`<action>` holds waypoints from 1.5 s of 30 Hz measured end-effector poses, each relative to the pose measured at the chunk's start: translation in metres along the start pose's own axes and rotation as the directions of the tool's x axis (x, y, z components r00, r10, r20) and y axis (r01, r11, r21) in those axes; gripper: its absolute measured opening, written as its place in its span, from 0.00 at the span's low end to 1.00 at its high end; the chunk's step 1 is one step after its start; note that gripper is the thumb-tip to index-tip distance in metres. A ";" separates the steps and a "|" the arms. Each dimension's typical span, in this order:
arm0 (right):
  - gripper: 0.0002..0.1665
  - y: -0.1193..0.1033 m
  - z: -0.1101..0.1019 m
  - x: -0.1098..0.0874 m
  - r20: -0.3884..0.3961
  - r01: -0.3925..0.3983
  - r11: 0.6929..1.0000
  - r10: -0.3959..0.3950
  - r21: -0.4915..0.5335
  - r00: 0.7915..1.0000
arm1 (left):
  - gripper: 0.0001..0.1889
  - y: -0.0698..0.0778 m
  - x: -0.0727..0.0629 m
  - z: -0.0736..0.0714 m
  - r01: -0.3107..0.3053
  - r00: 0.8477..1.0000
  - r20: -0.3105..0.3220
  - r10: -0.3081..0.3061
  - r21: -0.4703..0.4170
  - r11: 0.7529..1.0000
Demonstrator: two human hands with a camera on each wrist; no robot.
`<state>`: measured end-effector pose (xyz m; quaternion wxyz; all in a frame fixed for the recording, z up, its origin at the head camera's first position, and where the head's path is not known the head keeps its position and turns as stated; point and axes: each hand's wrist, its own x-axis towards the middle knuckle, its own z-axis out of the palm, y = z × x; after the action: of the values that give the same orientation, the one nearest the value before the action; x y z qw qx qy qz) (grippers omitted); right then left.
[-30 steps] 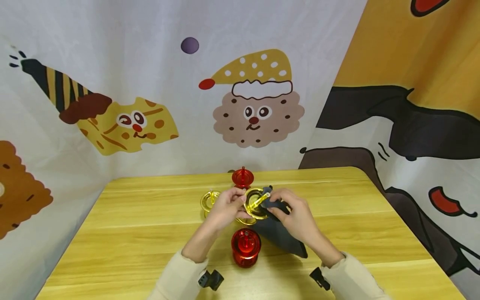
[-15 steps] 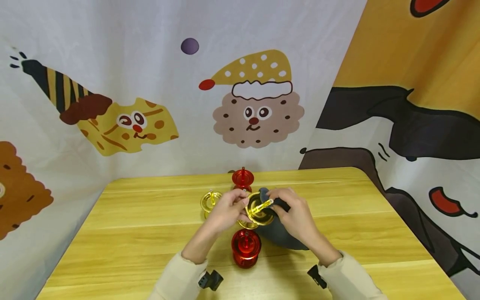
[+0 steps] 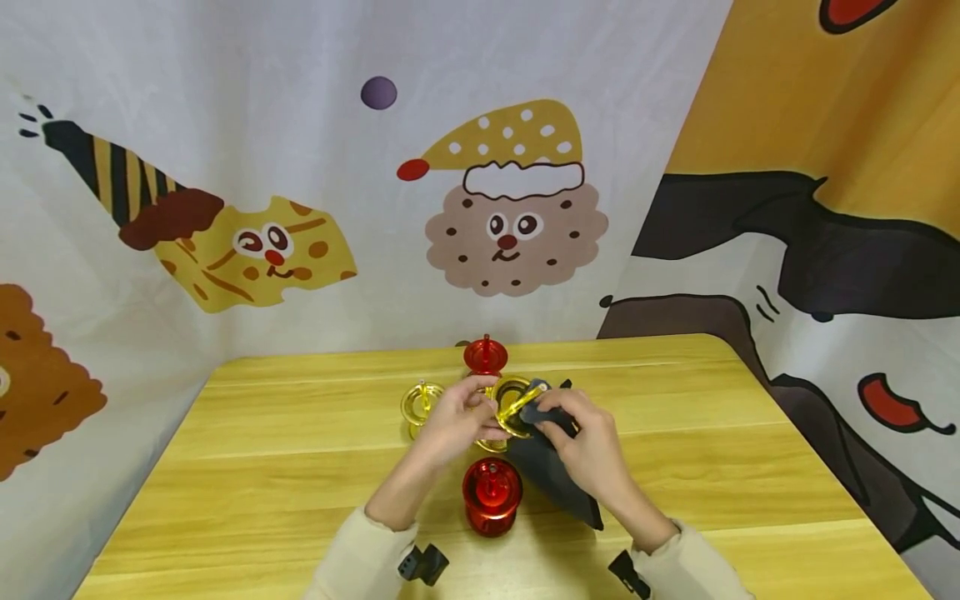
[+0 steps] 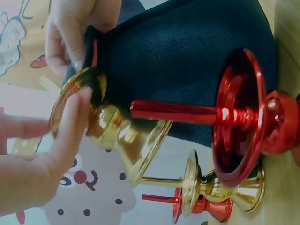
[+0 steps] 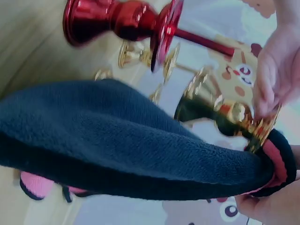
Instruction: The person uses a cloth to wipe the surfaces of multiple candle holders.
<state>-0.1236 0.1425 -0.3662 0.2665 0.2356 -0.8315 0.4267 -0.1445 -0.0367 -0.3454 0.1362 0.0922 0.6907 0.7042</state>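
Between my hands is a shiny gold candlestick (image 3: 517, 405), tilted, with its dish and spike facing up toward the head camera. My left hand (image 3: 456, 418) holds it by the dish; in the left wrist view the fingers lie along the rim and the flared base (image 4: 145, 147) points away. My right hand (image 3: 588, 429) pinches a dark grey cloth (image 3: 553, 477) against the dish and spike. The cloth's loose end hangs down toward the table, and the right wrist view shows its fuzzy face (image 5: 136, 136) and a pink patch where it folds at the fingers.
A red candlestick (image 3: 492, 500) stands in front of the hands and another red candlestick (image 3: 485, 357) at the back. One gold candlestick (image 3: 414, 406) is to the left; another gold candlestick (image 3: 491, 445) is partly hidden beneath the held one. All stand on a wooden table (image 3: 285, 483).
The held candlestick tips a little to the right, then comes back. The right hand shifts the cloth about at the dish and spike, and its hanging end swings. The standing candlesticks stay put.
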 end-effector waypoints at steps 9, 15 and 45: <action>0.20 0.007 -0.010 0.008 0.089 0.001 1.000 -0.003 0.024 0.996 | 0.08 0.002 0.005 -0.004 0.041 0.997 0.062 -0.043 0.043 0.998; 0.17 0.003 0.000 0.003 0.046 -0.078 0.995 0.075 0.059 0.996 | 0.05 -0.003 0.004 0.001 0.073 0.997 -0.034 -0.074 -0.033 0.997; 0.12 0.009 -0.009 0.003 0.007 -0.139 0.913 0.148 0.383 0.989 | 0.16 0.005 0.002 -0.013 0.022 0.999 -0.018 -0.029 -0.311 0.950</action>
<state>-0.1292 0.1542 -0.3647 0.1927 0.2166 -0.7444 0.6015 -0.1505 -0.0487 -0.3411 0.1505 0.0527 0.5737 0.8034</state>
